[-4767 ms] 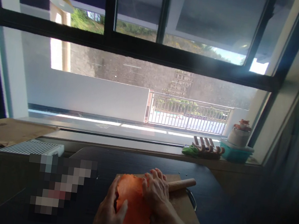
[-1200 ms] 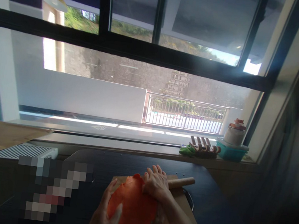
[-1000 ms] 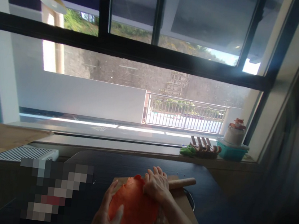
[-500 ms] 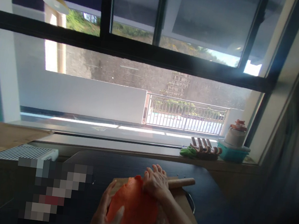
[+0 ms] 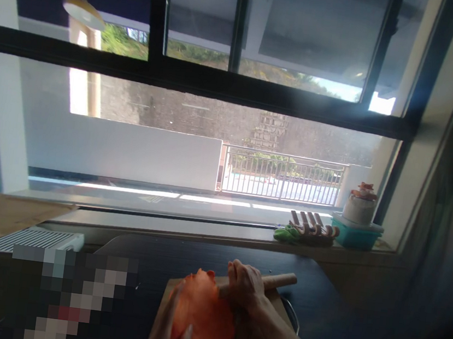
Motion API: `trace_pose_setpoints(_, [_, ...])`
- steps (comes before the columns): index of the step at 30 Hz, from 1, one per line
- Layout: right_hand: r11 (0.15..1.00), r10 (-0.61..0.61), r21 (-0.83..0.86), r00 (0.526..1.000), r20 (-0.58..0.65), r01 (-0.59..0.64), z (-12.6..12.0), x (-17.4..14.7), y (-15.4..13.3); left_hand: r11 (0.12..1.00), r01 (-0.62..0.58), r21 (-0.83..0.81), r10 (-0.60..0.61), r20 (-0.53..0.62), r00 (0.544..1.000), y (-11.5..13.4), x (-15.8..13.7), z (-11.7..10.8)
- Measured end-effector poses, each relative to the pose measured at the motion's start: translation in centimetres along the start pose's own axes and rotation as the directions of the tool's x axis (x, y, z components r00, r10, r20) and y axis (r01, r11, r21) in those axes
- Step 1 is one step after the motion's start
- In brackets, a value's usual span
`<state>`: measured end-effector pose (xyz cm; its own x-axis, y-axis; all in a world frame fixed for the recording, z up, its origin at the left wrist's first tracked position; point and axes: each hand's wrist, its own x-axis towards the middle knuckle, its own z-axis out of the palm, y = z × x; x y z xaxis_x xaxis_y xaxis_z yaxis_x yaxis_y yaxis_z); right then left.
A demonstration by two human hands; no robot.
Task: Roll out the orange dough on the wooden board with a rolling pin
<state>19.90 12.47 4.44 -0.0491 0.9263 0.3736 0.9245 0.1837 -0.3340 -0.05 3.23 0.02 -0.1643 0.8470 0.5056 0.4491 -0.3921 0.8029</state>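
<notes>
A flat orange sheet of dough [image 5: 204, 315] with a ragged edge lies on a brown board [image 5: 162, 307]. My left hand [image 5: 169, 327] rests along the sheet's left side, fingers stretched out and thumb apart over the dough. To the right, my right hand [image 5: 246, 284] is closed around a wooden rolling pin [image 5: 281, 281]. The pin's left end reaches the dough's upper right edge, and its right end sticks out past the hand. My right forearm hides the board's lower right part.
Beneath the board is a dark table [image 5: 137, 252]. A metal handle [image 5: 291, 316] curves out at the board's right. On the window sill stand a teal box [image 5: 357, 233], a brown rack [image 5: 314, 230] and a green item [image 5: 287, 233]. Cardboard [image 5: 6, 214] lies at left.
My right hand has gone from lying with fingers spread to curling around the rolling pin. The left hand stays at the dough's left edge, its fingers straighter. The view has tilted slightly.
</notes>
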Motion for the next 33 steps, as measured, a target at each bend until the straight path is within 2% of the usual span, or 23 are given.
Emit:
trace_pose_setpoints(3, [1.000,0.014,0.005,1.000,-0.010,-0.014,-1.8,0.3,0.0,0.986,0.118,-0.119,-0.124,-0.044,0.991,0.6,1.9,-1.1])
trace_pose_setpoints(7, [0.999,-0.035,-0.018,0.999,0.034,0.036,-3.4,-0.9,-0.2,0.967,0.196,-0.164,-0.200,-0.006,0.980,0.8,3.0,-1.9])
trace_pose_setpoints(10, [0.996,-0.065,-0.048,0.994,0.092,0.070,-3.0,-3.0,0.0,0.967,0.216,-0.133,-0.216,0.015,0.976,0.6,3.1,-1.6])
trace_pose_setpoints(14, [0.994,-0.094,-0.039,0.989,0.113,0.099,-2.1,-4.2,0.0,0.954,0.236,-0.186,-0.255,-0.083,0.964,0.5,2.5,-0.4])
trace_pose_setpoints(18, [0.994,-0.113,-0.002,0.992,0.057,0.113,-1.7,-1.2,-1.0,0.937,0.234,-0.259,-0.283,-0.170,0.944,1.0,1.4,0.4])
trace_pose_setpoints(21, [0.999,-0.031,-0.006,0.993,0.111,0.032,-1.4,1.9,-1.6,0.952,0.195,-0.236,-0.240,-0.177,0.954,1.5,0.9,0.4])
trace_pose_setpoints(24, [1.000,-0.006,-0.010,0.989,0.150,0.007,-1.1,3.0,-1.8,0.951,0.195,-0.239,-0.239,-0.169,0.956,1.7,0.9,0.1])
trace_pose_setpoints(26, [1.000,-0.013,0.000,0.988,0.157,0.013,-1.1,2.0,-1.6,0.942,0.213,-0.261,-0.261,-0.168,0.950,1.5,1.0,-0.1])
trace_pose_setpoints(30, [0.999,-0.034,-0.001,0.992,0.124,0.035,-1.7,-2.1,-1.1,0.915,0.251,-0.317,-0.316,-0.176,0.932,0.6,1.3,0.0])
trace_pose_setpoints(33, [0.999,-0.043,-0.025,0.996,0.079,0.045,-2.0,-3.6,-1.1,0.919,0.235,-0.315,-0.303,-0.188,0.934,0.3,1.3,0.3])
